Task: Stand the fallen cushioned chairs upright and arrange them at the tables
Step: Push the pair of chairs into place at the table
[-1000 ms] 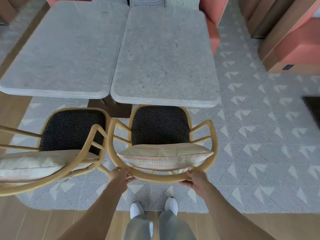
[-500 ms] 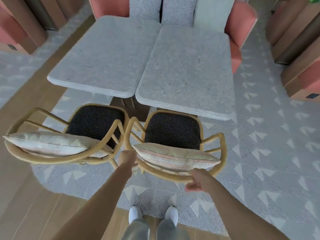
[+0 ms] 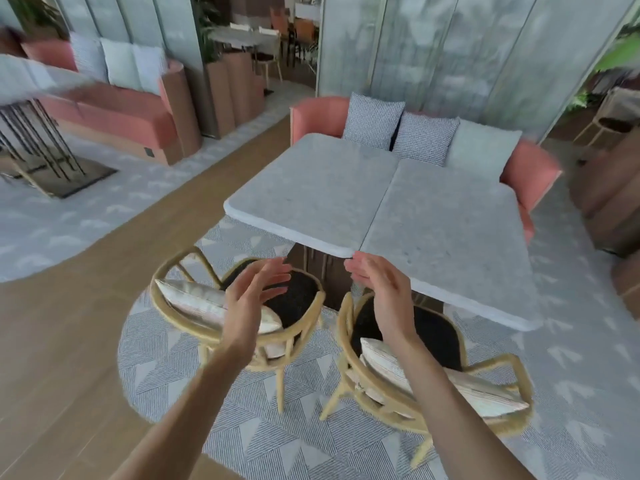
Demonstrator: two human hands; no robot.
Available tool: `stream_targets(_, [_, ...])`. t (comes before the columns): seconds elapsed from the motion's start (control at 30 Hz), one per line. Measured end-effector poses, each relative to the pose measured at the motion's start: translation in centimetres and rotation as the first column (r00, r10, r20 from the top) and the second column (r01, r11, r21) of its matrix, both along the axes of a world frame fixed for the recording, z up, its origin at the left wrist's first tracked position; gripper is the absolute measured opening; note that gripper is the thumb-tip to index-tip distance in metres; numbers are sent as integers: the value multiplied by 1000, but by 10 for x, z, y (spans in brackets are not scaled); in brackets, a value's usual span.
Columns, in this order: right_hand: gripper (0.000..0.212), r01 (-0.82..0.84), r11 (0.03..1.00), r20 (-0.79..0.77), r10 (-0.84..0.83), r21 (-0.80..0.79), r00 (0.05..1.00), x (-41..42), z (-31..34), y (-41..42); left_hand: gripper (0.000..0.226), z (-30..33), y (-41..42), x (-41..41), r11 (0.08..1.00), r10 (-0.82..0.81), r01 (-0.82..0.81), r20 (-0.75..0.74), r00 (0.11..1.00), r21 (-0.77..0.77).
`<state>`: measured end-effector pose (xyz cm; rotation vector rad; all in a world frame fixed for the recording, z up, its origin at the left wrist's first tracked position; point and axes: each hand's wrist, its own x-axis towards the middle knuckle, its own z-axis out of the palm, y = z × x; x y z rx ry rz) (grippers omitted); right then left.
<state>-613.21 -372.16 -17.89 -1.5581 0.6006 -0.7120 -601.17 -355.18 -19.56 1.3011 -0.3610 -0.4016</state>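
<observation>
Two rattan chairs with black seats and pale back cushions stand upright side by side on the patterned rug, facing a pair of grey stone tables (image 3: 346, 192). The left chair (image 3: 194, 327) sits before the left table, the right chair (image 3: 433, 403) before the right table (image 3: 460, 244). My left hand (image 3: 252, 289) is raised above the left chair, fingers straight and spread, holding nothing. My right hand (image 3: 381, 285) is lifted above the right chair near the tables' front edge, fingers relaxed and empty.
A coral bench (image 3: 530, 171) with checked cushions runs behind the tables. Another coral sofa (image 3: 114, 112) and a metal-legged table (image 3: 38, 140) stand to the left across a wooden floor strip. Wooden partitions (image 3: 609, 202) rise at the right. A patterned rug (image 3: 270, 441) lies underfoot.
Both hands let go of the right chair's back rail and rose into the air, open. The view lifted from the chairs to the room beyond the tables.
</observation>
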Motion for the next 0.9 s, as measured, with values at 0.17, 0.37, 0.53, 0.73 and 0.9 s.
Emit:
stream_targets(0.17, [38,-33,999,96,35,-25,995,36,14,97,25,24,117,49,996,82,-80,72,994,-40])
stream_targets(0.37, [35,22,1000,126,-22,-4,992,74,25,152,22,39,185,107,999,22,-27,171,985,25])
stream_targets(0.53, [32,62,997,70,-59,-39,996,98,16,161,22,20,206,141,995,18,-35,168,986,98])
stream_targets(0.73, [20,72,995,3,-72,-61,997,157,-16,157,20,-5,195,190,977,-14,-13,123,992,214])
stream_targets(0.9, [22,83,996,-60,-85,-34,995,205,-48,147,17,-18,187,252,949,10,-6,-12,1000,316])
